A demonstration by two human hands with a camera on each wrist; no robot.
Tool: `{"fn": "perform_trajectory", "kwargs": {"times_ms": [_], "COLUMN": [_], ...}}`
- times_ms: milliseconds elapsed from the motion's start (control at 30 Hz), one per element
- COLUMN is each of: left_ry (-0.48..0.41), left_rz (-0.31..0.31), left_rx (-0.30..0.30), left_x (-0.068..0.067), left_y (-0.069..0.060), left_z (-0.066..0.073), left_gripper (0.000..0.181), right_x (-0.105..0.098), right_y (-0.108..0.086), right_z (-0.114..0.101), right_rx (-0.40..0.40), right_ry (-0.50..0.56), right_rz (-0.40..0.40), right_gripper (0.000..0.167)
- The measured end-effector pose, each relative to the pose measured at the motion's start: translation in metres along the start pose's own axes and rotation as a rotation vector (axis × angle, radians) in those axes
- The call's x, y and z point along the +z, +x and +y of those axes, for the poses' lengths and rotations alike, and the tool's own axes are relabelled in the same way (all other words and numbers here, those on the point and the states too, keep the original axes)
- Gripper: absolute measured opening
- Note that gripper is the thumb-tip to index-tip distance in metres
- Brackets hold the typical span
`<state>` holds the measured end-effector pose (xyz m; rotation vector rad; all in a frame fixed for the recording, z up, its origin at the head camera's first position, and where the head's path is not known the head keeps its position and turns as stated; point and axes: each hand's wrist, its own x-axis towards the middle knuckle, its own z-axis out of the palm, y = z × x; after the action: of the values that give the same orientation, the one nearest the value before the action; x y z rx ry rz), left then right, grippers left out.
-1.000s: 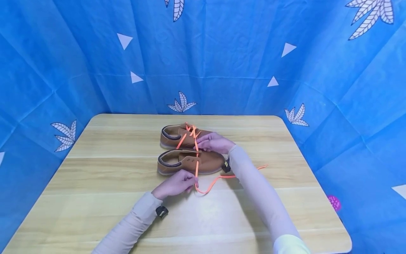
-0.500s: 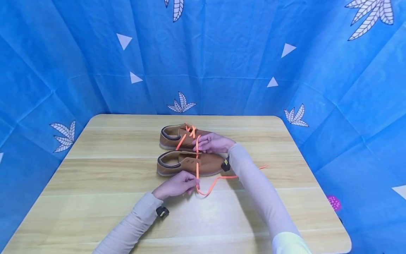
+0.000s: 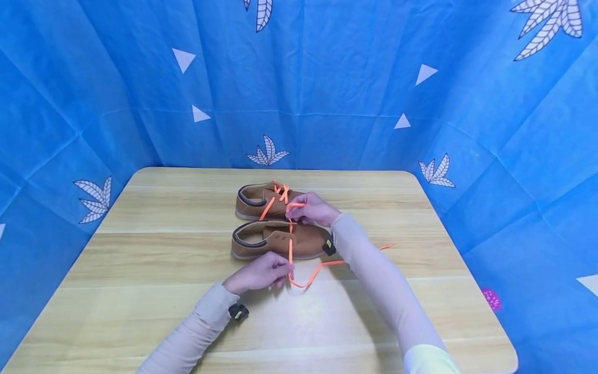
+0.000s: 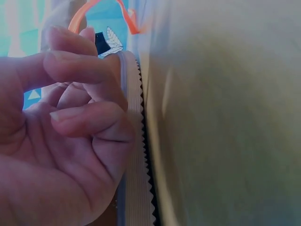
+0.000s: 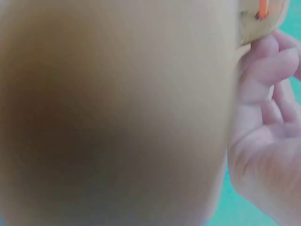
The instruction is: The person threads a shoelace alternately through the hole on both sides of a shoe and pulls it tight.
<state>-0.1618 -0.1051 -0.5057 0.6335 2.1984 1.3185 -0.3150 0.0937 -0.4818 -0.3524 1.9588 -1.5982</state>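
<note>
1. The left hand [image 3: 263, 271] has its fingers curled, thumb and fingertips pinching an orange lace [image 3: 290, 252] just beside the near side of the near shoe [image 3: 306, 240].
2. The right hand [image 3: 315, 209], farther forward, also has bent fingers and pinches the same lace – a short piece lies across its fingertips.
3. Between the two hands the lace runs over the near shoe's front eyelets; from the left hand its loose part curves across the table [image 3: 140, 291], passes behind the right forearm and ends to the right of it.
4. The near shoe, brown, lies between the hands, toe toward the right forearm, heel opening ahead of the left hand.
5. The far shoe [image 3: 252, 209], also brown, sits just beyond it, its toe partly hidden behind the right hand; a second orange lace [image 3: 284, 194] is threaded there, left of the right fingertips.
6. Beyond both hands hangs a blue cloth [image 3: 345, 83] – printed with white leaves and triangles.
</note>
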Motion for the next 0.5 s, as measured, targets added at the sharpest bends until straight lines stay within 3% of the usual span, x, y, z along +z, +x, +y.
{"fn": "perform_trajectory", "kwargs": {"times_ms": [100,300,500], "left_ry": [-0.007,-0.069,-0.057], "left_rz": [-0.009,-0.047,-0.059], "left_rx": [0.003,0.010,-0.015], "left_x": [-0.003,-0.009,-0.004], "left_y": [-0.003,-0.006,-0.002], "left_z": [0.002,0.000,-0.004], "left_gripper": [0.041,0.042,0.041], "right_x": [0.005,0.016,0.017], "right_y": [-0.001,-0.004,-0.001], "right_z": [-0.005,-0.009,-0.003], "right_rx": [0.003,0.083,0.089], "right_ry": [0.022,0.152,0.208], "right_rz": [0.093,0.222,0.224], "right_gripper": [0.018,0.024,0.029]}}
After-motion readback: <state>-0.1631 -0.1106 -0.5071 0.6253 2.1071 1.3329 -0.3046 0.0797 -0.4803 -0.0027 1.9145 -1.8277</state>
